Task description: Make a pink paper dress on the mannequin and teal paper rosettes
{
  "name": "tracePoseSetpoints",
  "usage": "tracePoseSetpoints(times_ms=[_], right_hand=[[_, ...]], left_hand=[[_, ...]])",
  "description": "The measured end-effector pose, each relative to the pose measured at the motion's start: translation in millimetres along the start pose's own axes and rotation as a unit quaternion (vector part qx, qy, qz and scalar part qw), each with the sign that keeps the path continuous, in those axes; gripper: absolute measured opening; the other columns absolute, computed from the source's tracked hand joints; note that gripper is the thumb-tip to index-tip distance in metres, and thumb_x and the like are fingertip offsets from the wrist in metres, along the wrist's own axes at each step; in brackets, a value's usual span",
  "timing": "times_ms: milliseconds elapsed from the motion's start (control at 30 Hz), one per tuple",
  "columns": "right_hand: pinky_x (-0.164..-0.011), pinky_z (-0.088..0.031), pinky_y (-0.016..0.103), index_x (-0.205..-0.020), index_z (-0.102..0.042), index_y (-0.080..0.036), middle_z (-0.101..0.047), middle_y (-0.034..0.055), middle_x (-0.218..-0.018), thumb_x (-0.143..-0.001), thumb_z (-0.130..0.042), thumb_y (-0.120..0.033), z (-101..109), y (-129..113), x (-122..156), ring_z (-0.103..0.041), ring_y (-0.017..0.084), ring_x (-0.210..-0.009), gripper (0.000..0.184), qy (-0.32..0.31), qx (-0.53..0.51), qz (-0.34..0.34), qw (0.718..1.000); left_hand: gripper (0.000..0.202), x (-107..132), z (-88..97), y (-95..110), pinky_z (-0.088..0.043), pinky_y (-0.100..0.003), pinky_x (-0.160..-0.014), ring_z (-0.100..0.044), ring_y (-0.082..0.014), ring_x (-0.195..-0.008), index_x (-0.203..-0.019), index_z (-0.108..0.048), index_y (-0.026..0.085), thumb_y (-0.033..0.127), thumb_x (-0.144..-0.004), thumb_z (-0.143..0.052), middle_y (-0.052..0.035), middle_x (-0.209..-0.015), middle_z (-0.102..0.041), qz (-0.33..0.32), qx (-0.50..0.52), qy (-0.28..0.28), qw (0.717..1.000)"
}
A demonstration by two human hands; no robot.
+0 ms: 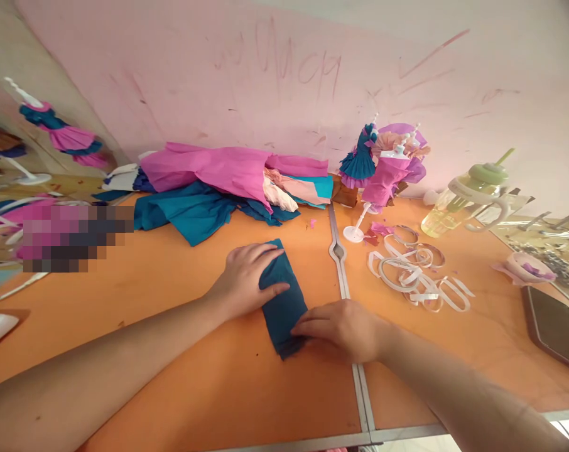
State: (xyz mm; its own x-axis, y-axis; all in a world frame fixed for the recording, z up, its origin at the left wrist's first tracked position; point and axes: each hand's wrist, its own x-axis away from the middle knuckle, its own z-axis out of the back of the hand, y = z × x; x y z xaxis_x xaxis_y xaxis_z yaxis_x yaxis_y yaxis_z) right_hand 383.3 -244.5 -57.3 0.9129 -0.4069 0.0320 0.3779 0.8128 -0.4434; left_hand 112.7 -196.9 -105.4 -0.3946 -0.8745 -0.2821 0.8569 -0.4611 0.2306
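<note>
Strip of teal material [283,307] flat on an orange table [195,395], under two hands.
Left hand [244,276] rests on its far end, thumb parted from the fingers and unclenched; right hand [345,329] has its fingertips at the near right edge, though whether they pinch it I cannot tell. Beyond lies a pink and teal heap [209,166]; to the right, loose pale ribbons [407,276], small dressed stands [385,179], a green-lidded bottle [458,204] and a dark phone [555,326].

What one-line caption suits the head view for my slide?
Left hand and right hand on a teal strip atop an orange table, before piled pink and teal material.
</note>
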Motion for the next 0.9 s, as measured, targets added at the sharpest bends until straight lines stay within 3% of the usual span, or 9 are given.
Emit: tracePoseSetpoints(times_ms=[67, 133, 200, 267, 367, 467, 600, 800, 900], right_hand=[[-0.085, -0.048, 0.026, -0.127, -0.061, -0.026, -0.072, 0.0033, -0.112, -0.101, -0.037, -0.037, 8.5, 3.2, 2.6, -0.067, 0.017, -0.098, 0.038, 0.016, -0.027, -0.046, 0.998], [-0.078, -0.048, 0.027, -0.123, -0.063, -0.027, -0.074, 0.0022, -0.1, -0.1, -0.038, -0.04, 17.6, 6.8, 5.0, -0.068, 0.017, -0.088, 0.036, 0.03, -0.033, -0.127, 0.991], [-0.071, -0.046, 0.027, -0.111, -0.068, -0.024, -0.073, 0.0032, -0.09, -0.101, -0.032, -0.046, 25.5, 10.6, 6.7, -0.067, 0.018, -0.079, 0.043, 0.039, -0.037, -0.225, 0.973], [-0.068, -0.045, 0.028, -0.092, -0.072, -0.021, -0.071, 0.0056, -0.081, -0.102, -0.021, -0.051, 30.9, 14.1, 7.4, -0.066, 0.018, -0.074, 0.06, 0.034, -0.036, -0.324, 0.945], [-0.067, -0.044, 0.03, -0.072, -0.071, -0.02, -0.07, 0.0092, -0.079, -0.101, -0.015, -0.053, 33.5, 16.9, 7.3, -0.065, 0.02, -0.074, 0.071, 0.006, 0.007, -0.426, 0.905], [-0.066, -0.044, 0.032, -0.075, -0.07, -0.02, -0.07, 0.0117, -0.084, -0.101, -0.02, -0.049, 30.4, 15.5, 7.1, -0.065, 0.023, -0.077, 0.064, -0.017, 0.082, -0.451, 0.888], [-0.066, -0.046, 0.034, -0.081, -0.068, -0.017, -0.069, 0.0141, -0.087, -0.102, -0.017, -0.044, 20.2, 13.3, 6.2, -0.067, 0.027, -0.083, 0.061, -0.047, 0.15, -0.443, 0.883], [-0.057, -0.045, 0.033, -0.107, -0.063, -0.022, -0.068, 0.012, -0.087, -0.102, -0.021, -0.036, 8.8, 10.5, 0.1, -0.066, 0.027, -0.077, 0.045, -0.102, 0.193, -0.397, 0.891], [-0.058, -0.045, 0.033, -0.1, -0.065, -0.022, -0.069, 0.0126, -0.086, -0.102, -0.016, -0.04, 10.8, 3.3, -5.8, -0.067, 0.027, -0.077, 0.053, -0.096, 0.176, -0.405, 0.892]], left_hand=[[0.077, 4.2, 1.4, 5.0, -0.028, -0.056, -0.111, -0.044, -0.0363, -0.134, -0.143, -0.046, 0.026, 0.074, -0.082, -0.048, -0.0139, -0.146, -0.048, 0.031, -0.009, -0.004, 0.999], [0.086, 9.3, -0.8, 8.7, -0.025, -0.061, -0.111, -0.037, -0.0397, -0.139, -0.148, -0.04, 0.026, 0.077, -0.079, -0.049, -0.0158, -0.153, -0.039, 0.032, -0.011, -0.055, 0.998], [0.094, 12.9, -3.3, 10.6, -0.016, -0.065, -0.114, -0.029, -0.0407, -0.144, -0.152, -0.03, 0.028, 0.08, -0.076, -0.051, -0.0146, -0.159, -0.027, -0.008, 0.007, -0.111, 0.994], [0.096, 14.2, -3.5, 12.4, -0.009, -0.064, -0.117, -0.027, -0.0375, -0.145, -0.154, -0.023, 0.031, 0.078, -0.076, -0.053, -0.0119, -0.16, -0.025, -0.074, 0.043, -0.149, 0.985], [0.095, 13.4, -0.7, 16.5, -0.004, -0.059, -0.12, -0.029, -0.0333, -0.146, -0.155, -0.02, 0.031, 0.075, -0.078, -0.055, -0.0107, -0.158, -0.031, -0.108, 0.065, -0.123, 0.984], [0.093, 12.9, -0.5, 19.7, 0.0, -0.061, -0.119, -0.029, -0.0339, -0.145, -0.155, -0.022, 0.03, 0.076, -0.079, -0.051, -0.0115, -0.158, -0.032, -0.064, 0.046, -0.094, 0.992], [0.101, 15.6, -4.5, 22.4, 0.006, -0.068, -0.115, -0.026, -0.0369, -0.146, -0.155, -0.019, 0.03, 0.083, -0.074, -0.048, -0.0106, -0.161, -0.024, -0.057, 0.033, -0.144, 0.987], [0.112, 18.3, -6.4, 31.8, 0.011, -0.065, -0.115, -0.015, -0.0367, -0.149, -0.156, -0.017, 0.028, 0.089, -0.067, -0.048, -0.0111, -0.162, -0.019, -0.034, 0.019, -0.155, 0.987], [0.113, 17.3, -6.3, 35.3, 0.012, -0.064, -0.115, -0.014, -0.0368, -0.149, -0.156, -0.017, 0.026, 0.089, -0.066, -0.047, -0.0116, -0.162, -0.019, -0.027, 0.016, -0.156, 0.987]])
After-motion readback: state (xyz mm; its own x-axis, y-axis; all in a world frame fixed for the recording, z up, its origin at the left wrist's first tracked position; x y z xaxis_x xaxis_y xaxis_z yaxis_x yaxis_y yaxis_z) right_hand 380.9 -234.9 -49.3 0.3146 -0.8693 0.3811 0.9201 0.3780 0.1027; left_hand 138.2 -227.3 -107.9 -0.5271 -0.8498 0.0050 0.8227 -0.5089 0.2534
